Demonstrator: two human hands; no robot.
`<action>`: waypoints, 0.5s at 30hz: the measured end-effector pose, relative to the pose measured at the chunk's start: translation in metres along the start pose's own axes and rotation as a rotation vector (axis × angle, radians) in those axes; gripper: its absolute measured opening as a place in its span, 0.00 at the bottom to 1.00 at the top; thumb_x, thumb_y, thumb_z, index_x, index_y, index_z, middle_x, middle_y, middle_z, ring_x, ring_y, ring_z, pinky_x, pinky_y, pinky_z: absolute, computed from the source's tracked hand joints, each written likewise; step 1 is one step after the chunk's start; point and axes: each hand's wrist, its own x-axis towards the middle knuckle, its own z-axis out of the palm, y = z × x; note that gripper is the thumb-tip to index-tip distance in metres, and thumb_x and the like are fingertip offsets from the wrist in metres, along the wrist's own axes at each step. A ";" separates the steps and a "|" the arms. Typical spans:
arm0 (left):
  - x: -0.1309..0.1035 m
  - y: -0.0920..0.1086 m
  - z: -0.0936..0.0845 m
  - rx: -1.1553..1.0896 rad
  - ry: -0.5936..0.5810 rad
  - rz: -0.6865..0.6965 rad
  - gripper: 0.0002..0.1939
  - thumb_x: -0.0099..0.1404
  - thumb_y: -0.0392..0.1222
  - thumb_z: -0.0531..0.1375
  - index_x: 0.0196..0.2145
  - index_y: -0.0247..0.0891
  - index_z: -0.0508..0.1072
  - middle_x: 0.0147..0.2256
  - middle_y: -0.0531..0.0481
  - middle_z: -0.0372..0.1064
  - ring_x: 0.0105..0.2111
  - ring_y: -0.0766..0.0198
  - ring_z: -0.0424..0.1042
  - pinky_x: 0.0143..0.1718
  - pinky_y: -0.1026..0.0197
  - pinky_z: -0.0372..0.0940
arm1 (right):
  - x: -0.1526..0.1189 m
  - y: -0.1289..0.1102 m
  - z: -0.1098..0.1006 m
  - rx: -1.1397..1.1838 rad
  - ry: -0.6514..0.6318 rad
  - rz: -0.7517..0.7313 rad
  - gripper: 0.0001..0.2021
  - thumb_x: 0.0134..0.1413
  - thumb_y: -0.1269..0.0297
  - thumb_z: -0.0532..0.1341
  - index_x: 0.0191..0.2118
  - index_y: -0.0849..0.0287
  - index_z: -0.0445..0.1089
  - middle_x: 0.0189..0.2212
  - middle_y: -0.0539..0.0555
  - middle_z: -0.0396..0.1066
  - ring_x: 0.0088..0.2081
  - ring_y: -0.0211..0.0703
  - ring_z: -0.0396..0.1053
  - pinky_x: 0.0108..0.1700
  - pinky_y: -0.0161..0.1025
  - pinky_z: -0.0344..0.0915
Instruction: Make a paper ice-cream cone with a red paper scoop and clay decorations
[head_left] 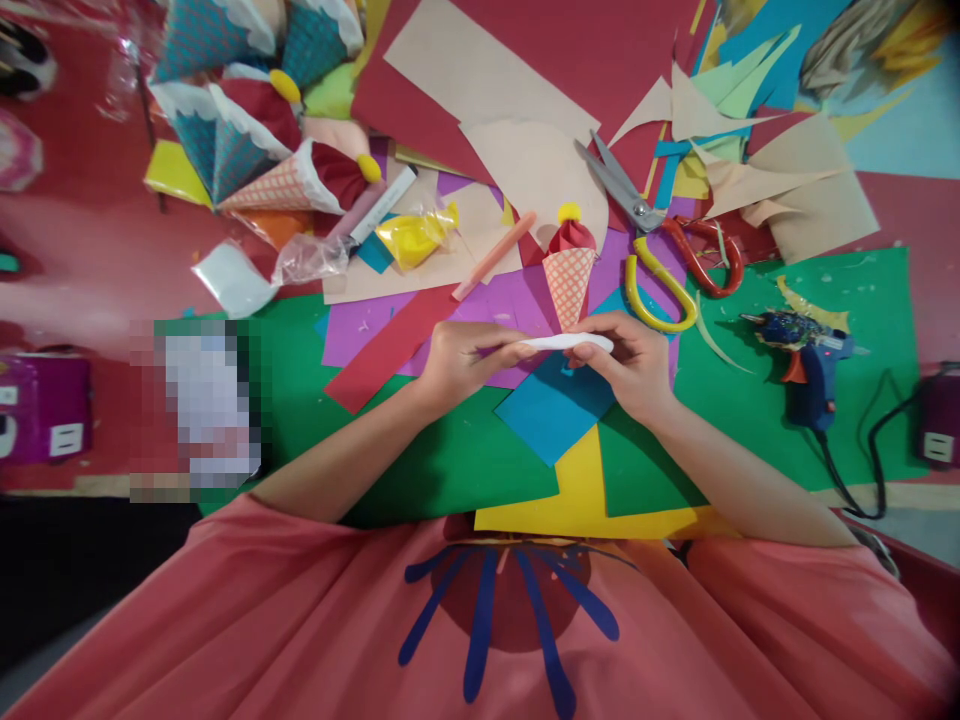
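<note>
My left hand (466, 362) and my right hand (634, 365) pinch the two ends of a narrow white strip (566, 342). It is seen nearly edge-on, so its full shape and material do not show. Just beyond my fingers lies a small ice-cream cone craft (568, 275) with an orange lattice pattern, a red swirl and a yellow pom-pom. A pair of scissors (641, 212) with one red and one yellow handle lies with its blades apart, beyond my right hand. Below the strip is a blue sheet (559, 410).
A blue glue gun (817, 370) with a cord lies at the right on a green sheet (877, 300). Larger cone crafts (281, 190) crowd the upper left. An orange stick (495, 255), a yellow wrapped piece (416, 237) and beige scraps (795, 180) cover the far side.
</note>
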 end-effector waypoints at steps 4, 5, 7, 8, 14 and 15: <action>0.000 -0.002 0.003 -0.037 0.036 -0.075 0.15 0.67 0.50 0.61 0.37 0.36 0.82 0.30 0.48 0.81 0.25 0.70 0.77 0.26 0.73 0.69 | 0.000 0.002 0.000 0.000 0.041 -0.039 0.14 0.53 0.50 0.68 0.36 0.55 0.73 0.28 0.48 0.74 0.25 0.34 0.72 0.28 0.34 0.70; 0.000 -0.002 0.003 -0.043 0.058 -0.088 0.13 0.66 0.49 0.63 0.38 0.37 0.82 0.32 0.48 0.81 0.27 0.70 0.78 0.28 0.72 0.70 | 0.000 0.002 0.000 -0.002 0.046 -0.054 0.13 0.53 0.51 0.68 0.36 0.55 0.73 0.29 0.48 0.74 0.25 0.34 0.72 0.29 0.35 0.71; 0.000 -0.003 0.004 -0.054 0.074 -0.104 0.13 0.65 0.48 0.64 0.40 0.37 0.81 0.36 0.47 0.81 0.31 0.68 0.80 0.33 0.71 0.72 | 0.000 0.002 0.001 -0.016 0.040 -0.072 0.12 0.54 0.53 0.68 0.37 0.55 0.72 0.31 0.49 0.74 0.26 0.34 0.71 0.29 0.35 0.71; 0.000 -0.004 0.004 -0.062 0.063 -0.111 0.13 0.64 0.49 0.65 0.41 0.37 0.81 0.38 0.46 0.81 0.33 0.67 0.80 0.35 0.70 0.73 | 0.000 0.001 0.001 -0.028 0.033 -0.075 0.11 0.54 0.54 0.68 0.38 0.55 0.72 0.31 0.49 0.74 0.27 0.35 0.71 0.30 0.35 0.71; 0.001 -0.004 0.002 -0.065 0.013 -0.036 0.11 0.62 0.46 0.67 0.39 0.38 0.80 0.35 0.48 0.81 0.32 0.67 0.79 0.35 0.69 0.72 | 0.000 0.000 0.000 -0.125 -0.005 -0.141 0.10 0.52 0.58 0.69 0.38 0.55 0.74 0.34 0.50 0.77 0.32 0.37 0.73 0.33 0.35 0.71; 0.001 -0.004 0.003 -0.056 0.019 -0.016 0.09 0.62 0.46 0.66 0.37 0.38 0.80 0.33 0.48 0.81 0.31 0.68 0.79 0.33 0.70 0.71 | 0.000 0.001 0.000 -0.137 -0.011 -0.154 0.10 0.53 0.58 0.69 0.38 0.55 0.74 0.34 0.51 0.77 0.33 0.37 0.73 0.33 0.36 0.70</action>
